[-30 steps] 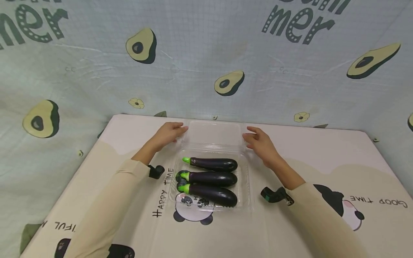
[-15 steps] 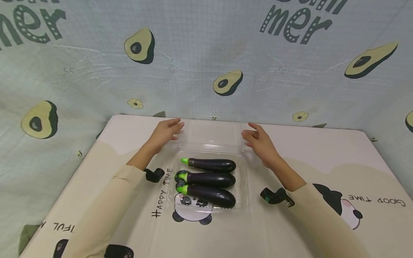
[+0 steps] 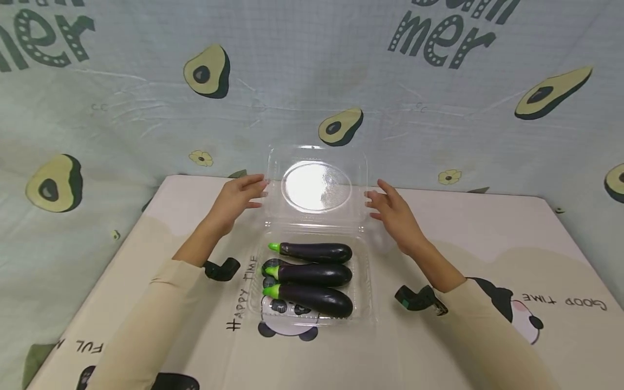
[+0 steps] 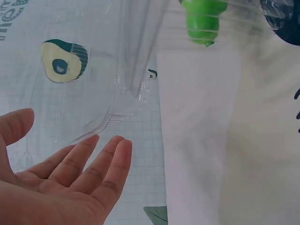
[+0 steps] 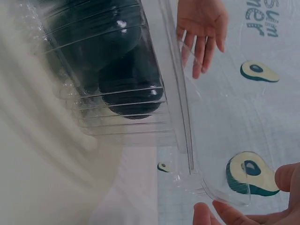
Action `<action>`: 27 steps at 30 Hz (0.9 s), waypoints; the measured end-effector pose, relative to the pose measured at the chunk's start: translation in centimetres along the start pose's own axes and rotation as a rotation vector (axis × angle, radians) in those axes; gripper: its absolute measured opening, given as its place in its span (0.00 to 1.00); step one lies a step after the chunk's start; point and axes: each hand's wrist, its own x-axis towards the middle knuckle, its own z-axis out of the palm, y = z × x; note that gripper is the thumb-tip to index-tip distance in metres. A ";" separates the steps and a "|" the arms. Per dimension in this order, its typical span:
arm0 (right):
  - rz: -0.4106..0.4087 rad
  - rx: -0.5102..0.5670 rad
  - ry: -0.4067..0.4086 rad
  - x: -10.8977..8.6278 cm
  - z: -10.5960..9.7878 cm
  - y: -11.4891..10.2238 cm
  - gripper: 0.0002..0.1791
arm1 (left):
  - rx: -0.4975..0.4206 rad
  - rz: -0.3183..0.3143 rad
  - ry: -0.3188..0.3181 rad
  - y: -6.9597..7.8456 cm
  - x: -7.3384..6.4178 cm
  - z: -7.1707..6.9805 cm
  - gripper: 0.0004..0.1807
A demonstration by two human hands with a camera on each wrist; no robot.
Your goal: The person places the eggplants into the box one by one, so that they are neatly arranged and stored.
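Note:
A clear plastic clamshell box stands on the table with three dark eggplants, the far one, the middle one and the near one, lying side by side in it. Its hinged lid is tilted up at the back. My left hand is at the lid's left edge; the left wrist view shows its fingers straight by the lid corner, thumb apart. Opposite, my right hand has its fingertips at the lid's right edge, and its thumb stands away from the fingers.
The box stands on a pale table printed with pandas and words. A hanging cloth with avocado prints rises behind the table. Black wrist cameras sit at the left wrist and the right wrist.
The lid has swung up from lying nearly flat behind the box to a raised tilt. My left hand has shifted left and slightly down; the right hand has barely moved. The eggplants stay in the box.

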 end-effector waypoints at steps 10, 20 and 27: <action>-0.026 0.036 -0.067 -0.5 -0.3 -0.3 0.32 | -0.140 0.033 -0.063 0.7 -1.2 -0.3 0.34; -0.102 -0.027 -0.095 -1.0 -0.9 -0.5 0.32 | -0.278 0.082 -0.082 1.0 -1.9 -0.1 0.34; -0.150 -0.076 -0.074 -1.1 -1.3 -0.5 0.30 | -0.286 0.131 -0.080 1.1 -2.1 -0.1 0.33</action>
